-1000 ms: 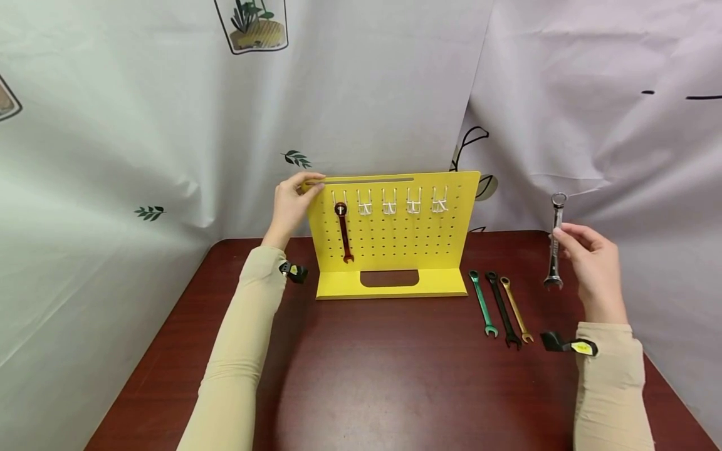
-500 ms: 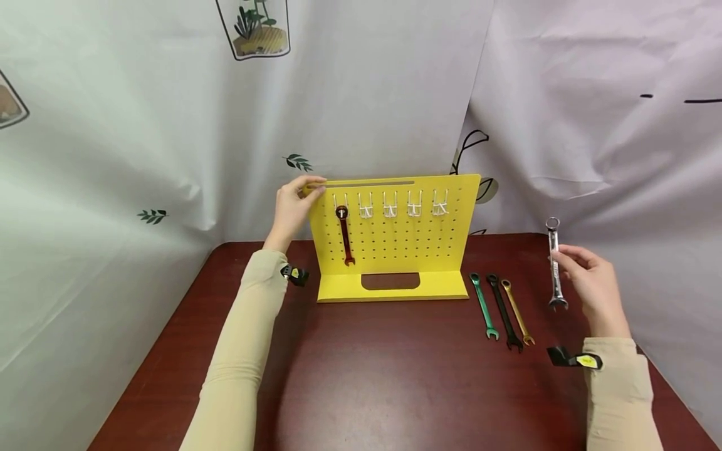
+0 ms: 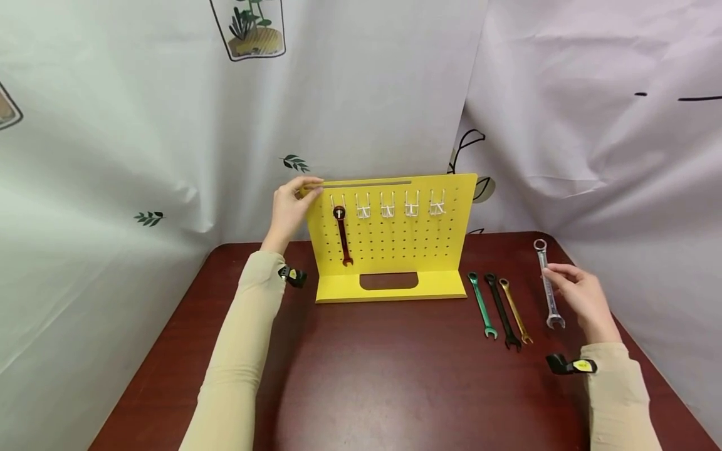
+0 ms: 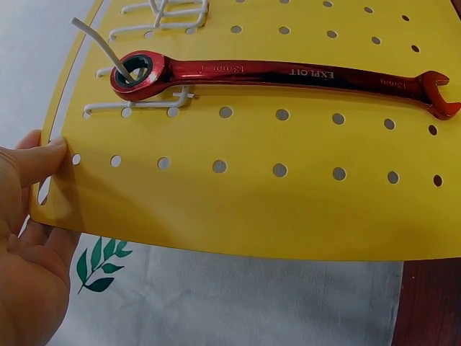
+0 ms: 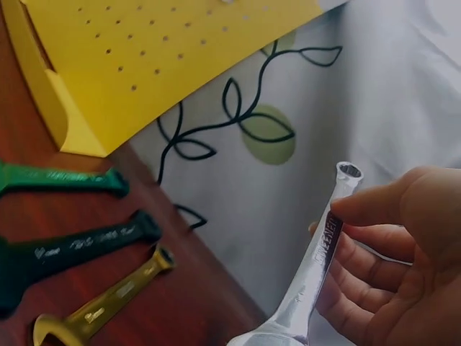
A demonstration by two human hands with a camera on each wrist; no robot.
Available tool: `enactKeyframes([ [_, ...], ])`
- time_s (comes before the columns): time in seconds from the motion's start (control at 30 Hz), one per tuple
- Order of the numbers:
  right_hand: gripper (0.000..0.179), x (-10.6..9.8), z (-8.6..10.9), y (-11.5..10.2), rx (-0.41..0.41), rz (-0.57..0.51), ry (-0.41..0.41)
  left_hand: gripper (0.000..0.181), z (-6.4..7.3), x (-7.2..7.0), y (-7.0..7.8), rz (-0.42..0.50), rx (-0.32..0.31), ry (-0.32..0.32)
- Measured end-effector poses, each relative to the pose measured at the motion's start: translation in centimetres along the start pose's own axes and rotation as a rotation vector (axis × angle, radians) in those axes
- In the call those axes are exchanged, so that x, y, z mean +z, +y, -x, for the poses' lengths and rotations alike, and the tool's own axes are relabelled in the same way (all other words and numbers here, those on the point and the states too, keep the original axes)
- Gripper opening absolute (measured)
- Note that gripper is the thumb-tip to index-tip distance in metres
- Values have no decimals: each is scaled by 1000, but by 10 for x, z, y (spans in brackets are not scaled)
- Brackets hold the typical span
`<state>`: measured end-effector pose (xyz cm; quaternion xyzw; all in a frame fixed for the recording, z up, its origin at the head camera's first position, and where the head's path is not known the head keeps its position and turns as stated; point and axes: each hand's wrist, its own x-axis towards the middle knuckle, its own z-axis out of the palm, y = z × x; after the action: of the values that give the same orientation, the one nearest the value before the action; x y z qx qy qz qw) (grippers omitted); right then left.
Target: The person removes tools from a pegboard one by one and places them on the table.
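Observation:
My left hand pinches the upper left corner of a yellow pegboard, thumb in front and fingers behind. A red wrench hangs by its ring end from the leftmost white hook. At the right, my right hand pinches a silver wrench at its shaft, ring end up and open jaw down. Whether its lower end touches the table cannot be told. Left of it lie a green wrench, a black wrench and a gold wrench, side by side.
Several more white wire hooks stand in a row along the pegboard's upper part. The dark red table stretches in front of the board. Behind hangs a pale cloth with printed leaves, close to the table's back edge.
My right hand has lowered the silver wrench towards the table and a little to the left. The left hand keeps its hold on the pegboard's corner.

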<state>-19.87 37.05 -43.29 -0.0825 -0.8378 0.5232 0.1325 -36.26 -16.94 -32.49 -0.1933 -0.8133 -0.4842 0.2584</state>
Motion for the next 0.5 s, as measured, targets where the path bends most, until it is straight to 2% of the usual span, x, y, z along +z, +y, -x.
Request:
enactKeyframes([
  [0.17, 37, 4, -2, 9, 28, 52, -60, 21, -1, -1, 1, 1, 9, 3],
  [0.27, 49, 7, -3, 14, 37, 88, -88, 20, 0, -1, 2, 2, 4, 1],
  [0.5, 54, 13, -3, 22, 40, 112, -140, 20, 1, -1, 2, 13, 6, 1],
])
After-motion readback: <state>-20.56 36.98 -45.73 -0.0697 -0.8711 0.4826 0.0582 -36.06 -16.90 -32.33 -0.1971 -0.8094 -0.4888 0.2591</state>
